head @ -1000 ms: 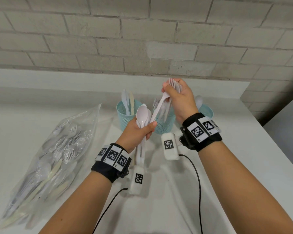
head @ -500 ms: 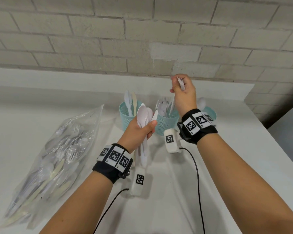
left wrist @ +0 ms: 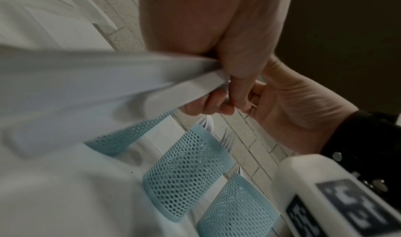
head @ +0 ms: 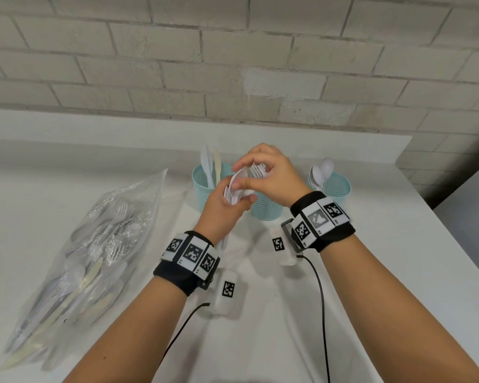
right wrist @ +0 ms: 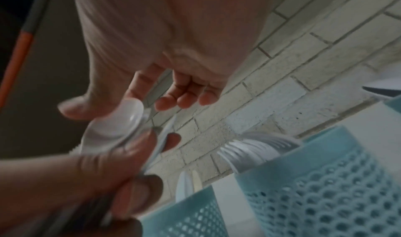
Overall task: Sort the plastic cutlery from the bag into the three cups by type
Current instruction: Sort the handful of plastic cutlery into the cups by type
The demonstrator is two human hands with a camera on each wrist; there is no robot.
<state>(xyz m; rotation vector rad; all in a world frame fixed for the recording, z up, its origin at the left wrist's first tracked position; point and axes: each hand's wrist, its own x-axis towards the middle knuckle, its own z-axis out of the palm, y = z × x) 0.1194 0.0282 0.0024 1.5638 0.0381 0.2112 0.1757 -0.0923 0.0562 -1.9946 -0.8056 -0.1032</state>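
A: White plastic spoons (head: pixel 234 189), a small bunch, bowls up, gripped by the left hand (head: pixel 221 208) round the handles. Long axis runs from the bowls at the top down toward the left wrist.

B: Right hand (head: pixel 271 175)?

A: Thumb and forefinger pinch the top spoon bowl; other fingers loosely curled, nothing else in them. It sits just above and right of the left hand, touching the bunch.

B: Target?

A: Judging by contents, the spoon cup (head: pixel 336 189), right of the right hand, already has spoons in it. Right hand is the nearer one, so it probably lifts one spoon along the bunch's axis, then carries it right. Fork cup (head: pixel 266 208) is directly beyond and under both hands, knife cup (head: pixel 205 186) just left of it, beyond the left hand.

B: Bag?

A: Clear bag (head: pixel 94 244) lies well left of the left hand, much cutlery still inside. Task far from done, I'd say.

B: Views differ?

A: Right wrist view shows the pinch on the spoon bowl (right wrist: pixel 121 124) plainly and fork tines in the fork cup (right wrist: pixel 325 189). Left wrist view shows only handles (left wrist: pixel 152 86), blurred, entering the fist. Only head view shows the bag and spoon cup contents.
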